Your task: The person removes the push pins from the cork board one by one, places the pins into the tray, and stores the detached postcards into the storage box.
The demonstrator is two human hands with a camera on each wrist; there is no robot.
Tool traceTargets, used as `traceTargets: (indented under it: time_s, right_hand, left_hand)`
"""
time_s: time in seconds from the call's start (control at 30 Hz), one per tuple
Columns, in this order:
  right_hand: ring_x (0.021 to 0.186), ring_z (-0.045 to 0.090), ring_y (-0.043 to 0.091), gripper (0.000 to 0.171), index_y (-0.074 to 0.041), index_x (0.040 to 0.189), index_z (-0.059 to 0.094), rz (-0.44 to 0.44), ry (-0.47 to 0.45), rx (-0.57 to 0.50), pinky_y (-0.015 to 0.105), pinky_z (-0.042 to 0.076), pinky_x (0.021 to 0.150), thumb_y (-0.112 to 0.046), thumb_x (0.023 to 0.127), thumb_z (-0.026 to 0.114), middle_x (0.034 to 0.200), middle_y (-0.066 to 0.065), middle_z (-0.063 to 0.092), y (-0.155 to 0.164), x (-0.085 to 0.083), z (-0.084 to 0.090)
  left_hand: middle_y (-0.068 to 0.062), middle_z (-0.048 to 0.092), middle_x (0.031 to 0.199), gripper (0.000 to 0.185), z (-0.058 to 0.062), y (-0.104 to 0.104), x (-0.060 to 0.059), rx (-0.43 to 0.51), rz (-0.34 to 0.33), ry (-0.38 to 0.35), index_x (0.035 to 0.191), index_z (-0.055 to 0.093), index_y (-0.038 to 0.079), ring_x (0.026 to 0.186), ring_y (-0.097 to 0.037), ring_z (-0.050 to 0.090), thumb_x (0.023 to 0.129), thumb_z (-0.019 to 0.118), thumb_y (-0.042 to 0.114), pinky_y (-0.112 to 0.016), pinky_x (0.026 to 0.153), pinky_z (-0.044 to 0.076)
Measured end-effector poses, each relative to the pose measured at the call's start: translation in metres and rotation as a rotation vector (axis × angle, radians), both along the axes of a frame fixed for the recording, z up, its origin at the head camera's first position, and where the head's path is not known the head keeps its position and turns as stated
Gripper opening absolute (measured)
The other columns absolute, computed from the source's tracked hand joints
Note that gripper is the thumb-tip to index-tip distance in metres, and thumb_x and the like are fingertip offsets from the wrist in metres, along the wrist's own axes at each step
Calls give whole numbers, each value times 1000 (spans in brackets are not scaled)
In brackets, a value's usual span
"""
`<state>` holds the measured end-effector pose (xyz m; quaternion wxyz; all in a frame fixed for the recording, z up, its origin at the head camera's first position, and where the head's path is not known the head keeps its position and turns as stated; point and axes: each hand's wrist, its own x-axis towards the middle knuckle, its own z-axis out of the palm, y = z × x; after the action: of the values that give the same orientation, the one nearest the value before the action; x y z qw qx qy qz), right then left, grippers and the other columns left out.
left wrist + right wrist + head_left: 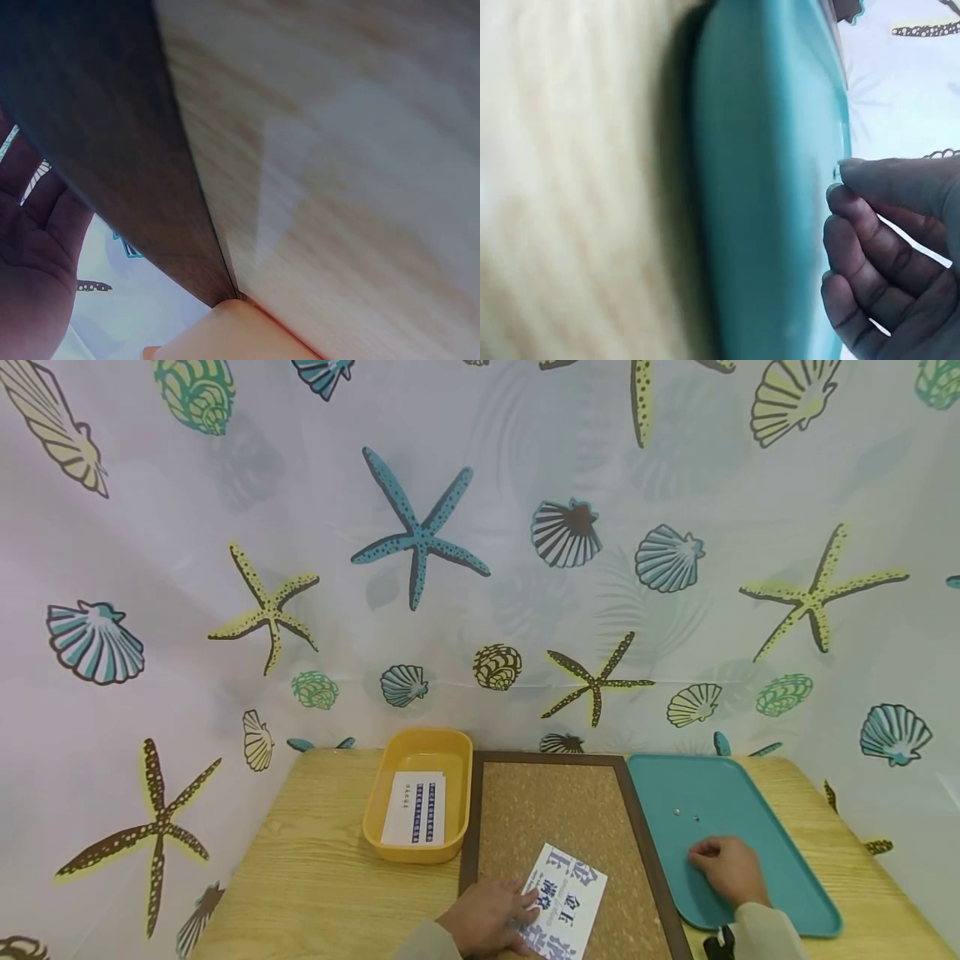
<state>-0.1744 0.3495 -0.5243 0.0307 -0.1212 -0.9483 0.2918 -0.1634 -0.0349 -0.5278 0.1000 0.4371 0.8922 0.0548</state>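
A white card with blue print (564, 903) lies on the cork board (551, 814) near its front edge. My left hand (487, 914) rests flat on the card's left side with straight fingers; the left wrist view shows only its palm (34, 247) beside the board's dark frame (97, 135). My right hand (723, 867) sits on the teal tray (738, 789) with its fingers curled. In the right wrist view my right hand's (885, 255) thumb and forefinger pinch a tiny dark thing, seemingly a pin. Two small pins (686, 815) lie loose further back on the tray.
A yellow bin (450, 752) left of the board holds a stack of printed cards (415, 810). All of this stands on a light wooden table (315, 877). A curtain printed with shells and starfish (480, 527) closes in the back and both sides.
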Motion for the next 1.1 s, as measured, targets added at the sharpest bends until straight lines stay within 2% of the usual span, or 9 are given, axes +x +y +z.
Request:
traceTargets:
  time_s: [0.33, 0.53, 0.77, 1.0, 1.1]
  right_hand:
    - [73, 61, 24, 10, 4, 84, 70, -35, -21, 3, 45, 49, 66, -5, 86, 66, 78, 11, 67, 9, 4, -6]
    - [71, 60, 23, 10, 4, 83, 69, -52, -38, -24, 44, 48, 65, -6, 85, 67, 76, 9, 67, 11, 7, -6]
    - [71, 61, 23, 12, 4, 84, 69, -61, -12, -21, 44, 48, 65, -8, 83, 69, 77, 10, 67, 15, 9, -8]
    - [72, 62, 24, 21, 7, 90, 68, -80, -26, -44, 44, 49, 65, -13, 83, 69, 78, 10, 67, 16, 9, -8]
    - [72, 61, 24, 26, 8, 96, 67, -81, -29, -50, 44, 49, 66, -16, 84, 67, 79, 10, 67, 16, 10, -9]
  left_hand:
    - [15, 48, 142, 50, -1, 2, -1, 8, 50, -90, 131, 59, 32, 135, -14, 42, 84, 69, 43, -34, 106, 39]
    - [16, 48, 141, 50, 0, 2, 0, 2, 49, -77, 131, 60, 33, 134, -13, 42, 83, 69, 44, -34, 106, 40]
    - [14, 48, 142, 50, 2, 1, 0, -10, 25, -44, 132, 59, 32, 134, -15, 43, 84, 67, 46, -35, 104, 41]
    - [17, 46, 143, 50, 4, 3, 0, -15, 71, -133, 133, 58, 33, 136, -13, 39, 85, 67, 43, -36, 107, 38]
    - [17, 47, 142, 50, 4, 3, 0, -9, 70, -133, 133, 58, 33, 136, -14, 40, 84, 68, 43, -36, 107, 38]
